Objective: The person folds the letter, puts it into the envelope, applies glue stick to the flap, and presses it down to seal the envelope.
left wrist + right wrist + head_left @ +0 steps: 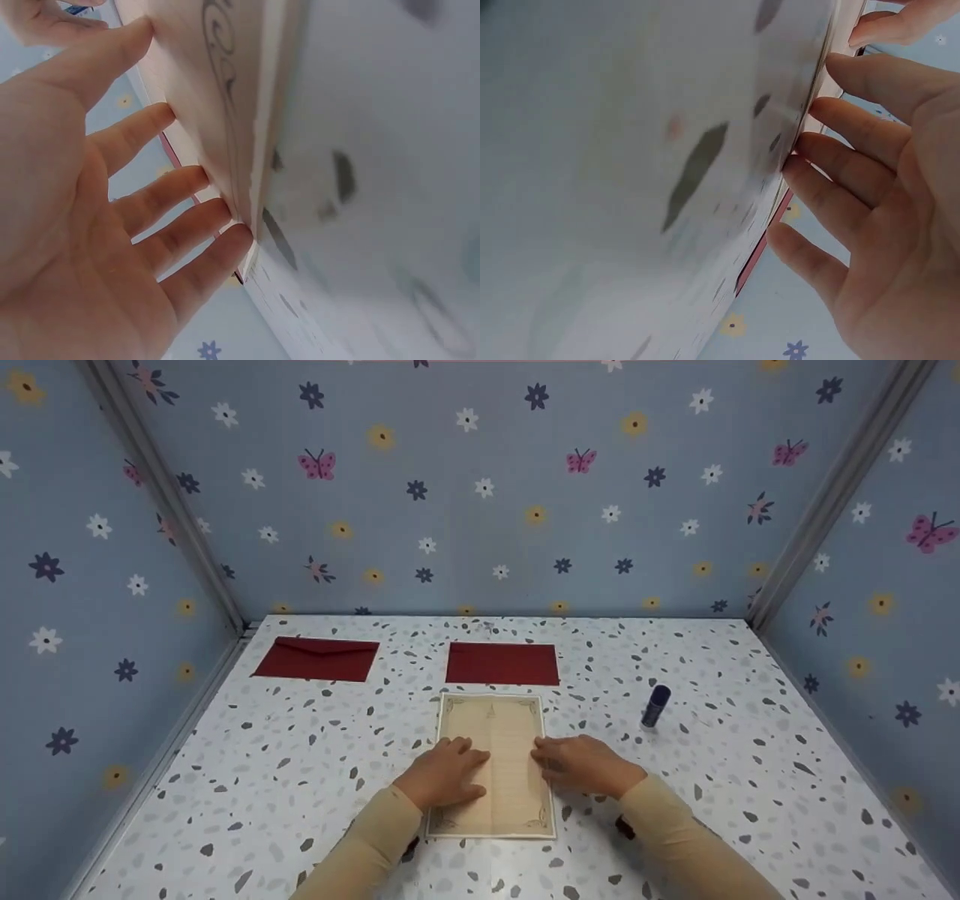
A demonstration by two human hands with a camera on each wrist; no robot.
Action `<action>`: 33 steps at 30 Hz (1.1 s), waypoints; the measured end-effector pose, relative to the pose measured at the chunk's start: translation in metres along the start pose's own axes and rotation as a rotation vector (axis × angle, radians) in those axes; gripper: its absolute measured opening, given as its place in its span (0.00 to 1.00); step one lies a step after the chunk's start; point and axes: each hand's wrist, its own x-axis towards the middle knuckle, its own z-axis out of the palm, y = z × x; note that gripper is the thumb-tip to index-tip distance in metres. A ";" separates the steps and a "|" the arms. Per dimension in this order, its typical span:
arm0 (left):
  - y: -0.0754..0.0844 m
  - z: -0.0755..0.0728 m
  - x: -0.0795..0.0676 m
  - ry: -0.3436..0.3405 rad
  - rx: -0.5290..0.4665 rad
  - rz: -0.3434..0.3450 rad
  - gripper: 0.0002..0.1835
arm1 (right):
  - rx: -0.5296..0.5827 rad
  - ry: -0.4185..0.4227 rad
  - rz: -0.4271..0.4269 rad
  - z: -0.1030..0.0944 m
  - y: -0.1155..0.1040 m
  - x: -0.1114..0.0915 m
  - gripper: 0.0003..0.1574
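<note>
A cream sheet of paper with ornate corner scrolls and a crease down its middle lies flat on the speckled table. Spread across its left half, my left hand touches it with the fingertips. In the left wrist view the straight fingers of the left hand meet the paper near its edge. My right hand rests at the sheet's right edge. Extended fingers of the right hand show along that edge in the right wrist view. Neither hand grips anything.
Behind the paper lies a dark red envelope. Another red envelope, its flap line showing, is at the back left. A dark blue glue stick is to the right of the paper. Flower-patterned walls enclose the table on three sides.
</note>
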 end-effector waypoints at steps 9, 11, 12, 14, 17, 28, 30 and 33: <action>0.020 0.004 0.012 0.010 0.064 0.035 0.31 | 0.105 0.029 0.064 0.000 0.017 -0.012 0.23; 0.022 0.005 0.014 0.010 0.069 0.033 0.32 | 0.119 0.038 0.072 -0.001 0.019 -0.013 0.22; 0.023 0.006 0.015 0.011 0.069 0.033 0.32 | 0.122 0.043 0.074 -0.002 0.020 -0.014 0.22; 0.023 0.005 0.016 0.007 0.069 0.030 0.32 | 0.124 0.049 0.074 -0.002 0.020 -0.014 0.22; 0.024 0.003 0.015 -0.016 0.044 0.024 0.32 | 0.123 0.054 0.069 -0.003 0.020 -0.013 0.22; 0.014 -0.001 -0.015 -0.093 -0.013 0.097 0.33 | 0.083 0.070 0.008 -0.003 0.024 -0.015 0.20; 0.012 0.000 -0.022 -0.100 -0.018 0.097 0.33 | 0.088 0.068 0.023 -0.003 0.024 -0.015 0.20; 0.009 0.000 -0.031 -0.104 -0.018 0.098 0.32 | 0.094 0.067 0.034 -0.004 0.024 -0.014 0.20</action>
